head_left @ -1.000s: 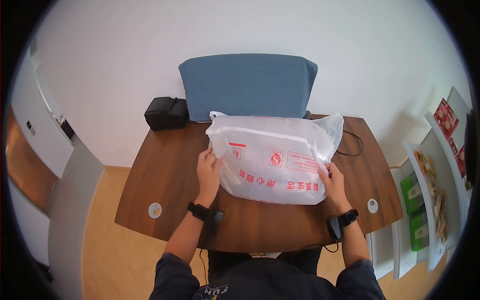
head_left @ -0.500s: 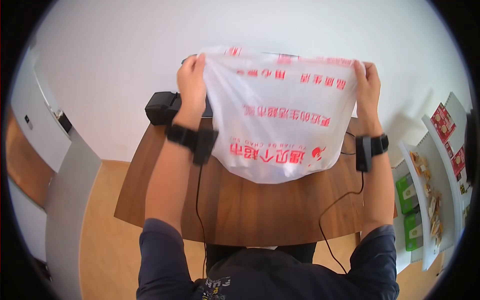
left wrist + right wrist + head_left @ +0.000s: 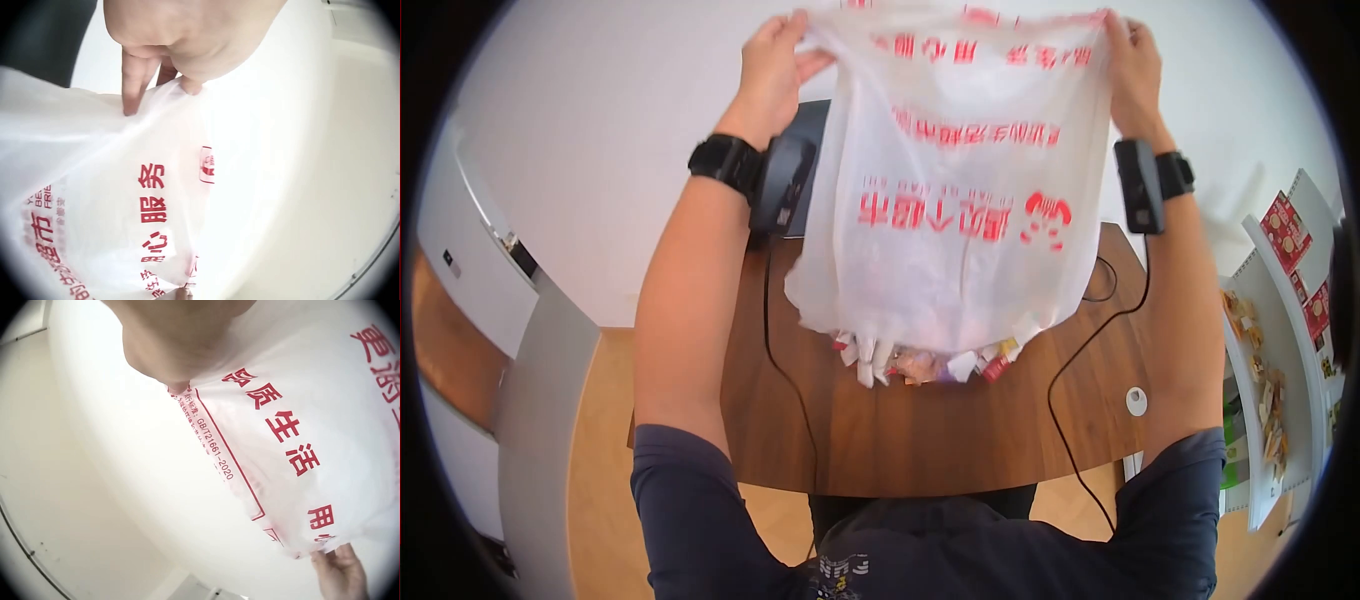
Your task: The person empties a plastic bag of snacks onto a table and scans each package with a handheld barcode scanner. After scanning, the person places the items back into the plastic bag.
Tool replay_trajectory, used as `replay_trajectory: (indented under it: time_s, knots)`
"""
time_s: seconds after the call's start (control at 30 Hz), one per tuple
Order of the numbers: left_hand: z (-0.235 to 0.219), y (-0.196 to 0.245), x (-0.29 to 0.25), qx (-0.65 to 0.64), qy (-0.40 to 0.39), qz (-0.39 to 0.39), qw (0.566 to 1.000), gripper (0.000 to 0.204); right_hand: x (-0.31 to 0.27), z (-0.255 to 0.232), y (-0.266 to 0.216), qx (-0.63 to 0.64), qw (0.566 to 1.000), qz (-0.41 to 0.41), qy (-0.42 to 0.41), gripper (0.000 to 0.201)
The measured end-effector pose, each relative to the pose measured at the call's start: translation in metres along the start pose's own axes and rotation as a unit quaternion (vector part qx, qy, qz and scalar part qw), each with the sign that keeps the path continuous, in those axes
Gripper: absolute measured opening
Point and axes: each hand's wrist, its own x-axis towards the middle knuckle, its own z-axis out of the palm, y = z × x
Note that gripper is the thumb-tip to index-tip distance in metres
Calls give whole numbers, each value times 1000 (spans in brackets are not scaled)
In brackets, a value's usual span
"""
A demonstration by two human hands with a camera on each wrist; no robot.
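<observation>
A white plastic shopping bag (image 3: 960,180) with red printing hangs upside down over the table. At its upper left corner, my left hand (image 3: 772,75) pinches the plastic between thumb and fingers, as the left wrist view also shows. The opposite corner is gripped by my right hand (image 3: 1135,75), raised to about the same height. From the lower, open edge several small packaged items (image 3: 920,365) stick out in a cluster, some white, some red, one yellowish. Most of their shapes are blurred, and the bag hides whatever lies behind it.
The brown wooden table (image 3: 960,450) spreads below the bag. Behind it stands a blue-grey panel (image 3: 810,140), mostly covered. Cables (image 3: 1055,390) trail from both wrist cameras. To the right, a white shelf (image 3: 1245,440) holds snack packs.
The bag has gone from lying on the table to hanging high, its bottom corners lifted by both hands. Small packaged items now show at the lower edge.
</observation>
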Motion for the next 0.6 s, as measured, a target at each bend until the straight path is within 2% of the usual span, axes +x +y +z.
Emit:
replay_trajectory:
  time_s: [0.03,0.07,0.13,0.2,0.27,0.3,0.4,0.47,0.53,0.57,0.6]
  knots:
    - [2,2,8,-29,-7,52,998,31,11,0,-9,36,999,7,-3,30]
    - [4,1,12,-29,-7,51,998,31,16,1,-13,73,997,14,-5,27]
    - [5,-2,15,-22,-53,29,998,31,15,4,-4,60,998,9,-14,27]
    - [9,-19,11,-25,-49,6,998,30,15,3,14,46,999,6,-21,28]
    - [6,-24,2,-13,-34,-26,999,31,10,1,25,30,998,52,-29,36]
    - [4,-21,4,-13,-35,-23,999,31,15,0,27,31,998,49,-27,36]
    - [-4,-17,28,-37,-36,3,999,30,30,-3,-2,-5,1000,-1,4,30]
    - [-7,-1,59,-58,-53,157,984,29,49,-5,-31,22,999,-23,24,31]
    - [23,43,50,-103,-60,216,969,21,61,-6,-62,63,996,-48,46,33]
    - [26,55,53,-103,-59,213,970,21,57,-7,-73,78,989,-120,40,34]
    - [27,63,57,-105,-85,232,963,20,67,-9,-74,66,991,-109,33,34]
